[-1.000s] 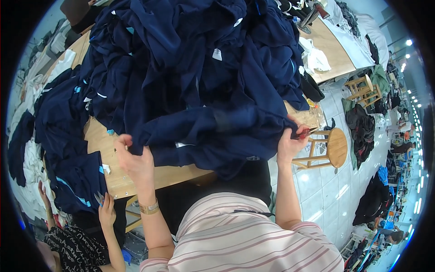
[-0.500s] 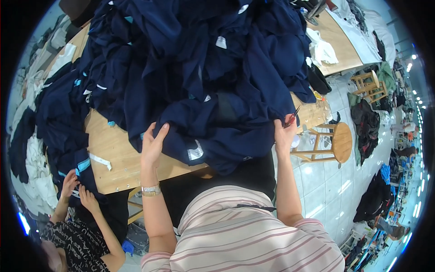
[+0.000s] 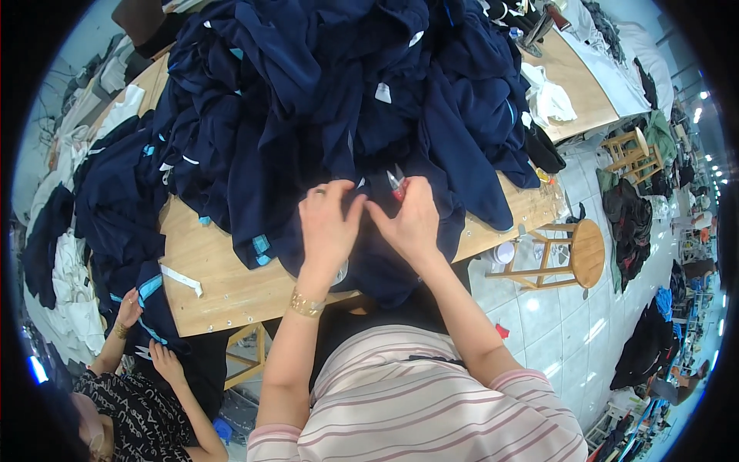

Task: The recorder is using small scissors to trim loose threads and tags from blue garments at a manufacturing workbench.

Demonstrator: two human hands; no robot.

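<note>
A dark navy garment [image 3: 382, 266] lies at the table's near edge, part of it hanging over. My left hand [image 3: 329, 225] is closed on its cloth, fingertips at a small white tag [image 3: 361, 183]. Close beside it, my right hand [image 3: 410, 225] grips a pair of thread snips [image 3: 397, 185] with red handles, blades pointing away from me. The right thumb nearly meets the left one over the cloth. Behind both hands rises a big heap of navy garments [image 3: 300, 69] with white labels and light-blue trim.
The wooden table [image 3: 223, 296] carries a white strip [image 3: 182, 280]. To the left, a co-worker [image 3: 142, 408] handles navy cloth with blue trim, small scissors in hand. A wooden stool [image 3: 586, 252] stands on the tiled floor at right. White cloth [image 3: 548, 94] lies on the far right tabletop.
Both my hands have come inward from the garment's two sides to its middle. The snips have moved left with my right hand. The garment's near part has been drawn together.
</note>
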